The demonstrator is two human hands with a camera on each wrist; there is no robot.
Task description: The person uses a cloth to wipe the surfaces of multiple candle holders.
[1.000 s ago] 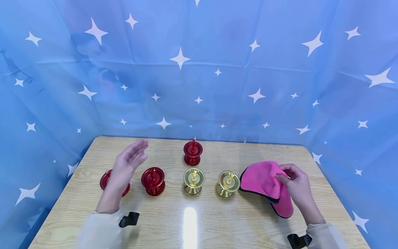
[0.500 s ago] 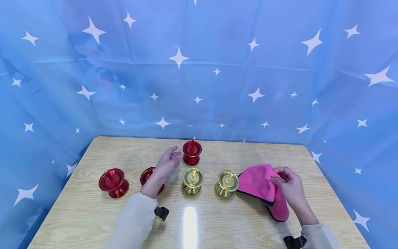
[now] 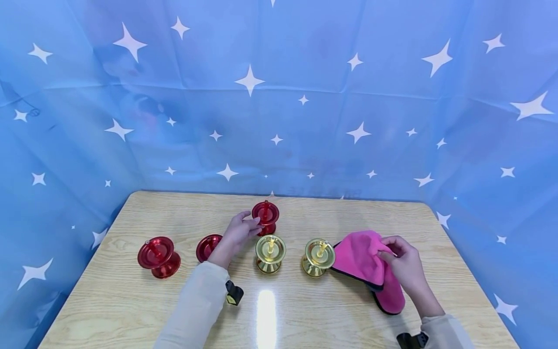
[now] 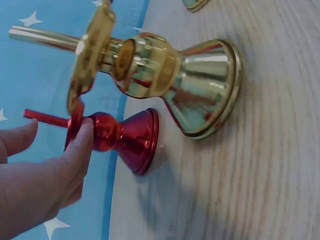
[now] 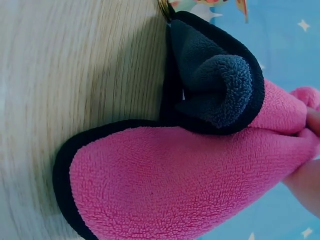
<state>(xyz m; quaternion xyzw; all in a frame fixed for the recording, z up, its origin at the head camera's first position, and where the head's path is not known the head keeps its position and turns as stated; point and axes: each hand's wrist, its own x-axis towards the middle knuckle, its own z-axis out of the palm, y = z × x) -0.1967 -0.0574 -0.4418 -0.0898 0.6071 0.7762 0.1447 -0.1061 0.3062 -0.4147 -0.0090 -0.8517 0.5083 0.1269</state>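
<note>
My left hand (image 3: pixel 237 236) holds the back red candle holder (image 3: pixel 267 212) by its dish. In the left wrist view, the thumb is near the dish's top and the fingers are against its underside, beside the thin upright tube. Right in front of it stands a gold candle holder (image 3: pixel 271 248). At the right, my right hand (image 3: pixel 407 264) pinches a gathered fold of a pink cleaning cloth (image 3: pixel 358 257). The cloth's black edging and grey reverse (image 5: pixel 235 90) show in the right wrist view, its lower part hanging close over the table.
A second gold candle holder (image 3: pixel 317 257) stands right beside the cloth. Two more red ones, one at the left (image 3: pixel 160 257) and one partly behind the left forearm (image 3: pixel 207 248), are on the wooden table (image 3: pixel 327 315). A blue starry curtain (image 3: pixel 305 145) hangs behind.
My left hand has swept right across the table to the back red candle holder and taken hold of it; that holder has shifted slightly left and nearer. The right hand and cloth moved slightly left.
</note>
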